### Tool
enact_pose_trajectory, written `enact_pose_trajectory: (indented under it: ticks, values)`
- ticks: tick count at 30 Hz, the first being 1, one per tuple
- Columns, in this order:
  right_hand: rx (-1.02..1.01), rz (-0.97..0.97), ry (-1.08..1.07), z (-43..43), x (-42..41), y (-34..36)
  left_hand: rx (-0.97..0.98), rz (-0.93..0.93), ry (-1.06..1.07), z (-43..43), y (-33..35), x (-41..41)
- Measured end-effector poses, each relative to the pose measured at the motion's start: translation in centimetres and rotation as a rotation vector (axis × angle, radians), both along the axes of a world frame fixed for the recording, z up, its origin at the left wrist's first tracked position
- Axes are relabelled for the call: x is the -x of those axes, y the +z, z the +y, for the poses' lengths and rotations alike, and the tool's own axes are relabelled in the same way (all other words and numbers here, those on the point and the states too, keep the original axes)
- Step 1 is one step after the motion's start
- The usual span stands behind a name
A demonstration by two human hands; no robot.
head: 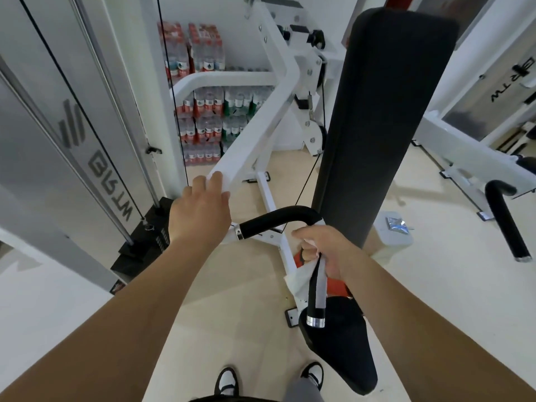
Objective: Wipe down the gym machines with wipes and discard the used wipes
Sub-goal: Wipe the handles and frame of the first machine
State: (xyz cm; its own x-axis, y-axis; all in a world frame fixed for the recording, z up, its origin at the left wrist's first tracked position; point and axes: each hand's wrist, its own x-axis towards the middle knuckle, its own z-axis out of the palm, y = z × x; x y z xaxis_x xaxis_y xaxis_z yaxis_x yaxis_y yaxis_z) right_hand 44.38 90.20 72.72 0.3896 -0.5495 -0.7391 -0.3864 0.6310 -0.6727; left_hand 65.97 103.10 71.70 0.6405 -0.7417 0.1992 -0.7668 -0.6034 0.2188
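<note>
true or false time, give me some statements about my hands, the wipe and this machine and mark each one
1. The right hand grips the black handle with a white wipe bunched against it. True.
2. The left hand rests on the black back pad. False: its fingers curl over the white frame bar, away from the pad.
3. Packs of bottled water are stacked against the wall behind the machine. True.
4. The seat is white. False: it is black.
</note>
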Motion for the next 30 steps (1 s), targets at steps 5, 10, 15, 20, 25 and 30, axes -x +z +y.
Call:
enact_pose_trajectory:
  ticks: [5, 10, 15, 20, 25, 30]
  values:
    - [-0.2, -0.212, 0.239, -1.6, 0.9, -1.1, -0.026, -0.017, 0.008, -0.3, 0.1, 0.0]
    - [0.5, 0.374, -0.057, 0.8, -1.0, -1.4, -0.038, -0.041, 0.003, -0.3, 0.0, 0.0]
    - [1.218, 0.571, 0.248, 1.3, -2.2, -1.7, -0.054, -0.071, 0.006, -0.3, -0.1, 0.0]
    - [1.552, 0.838, 0.905, -1.3, -5.6, 0.1, -0.064, -0.081, 0.012, -0.5, 0.0, 0.1]
    - [1.47, 0.727, 1.324, -1.9, -7.6, 2.6, -0.107, -0.104, 0.026, -0.6, -0.1, 0.2]
    - [1.515, 0.539, 1.419, 3.3, -10.3, 1.3, -0.106, -0.076, 0.02, -0.6, 0.2, 0.0]
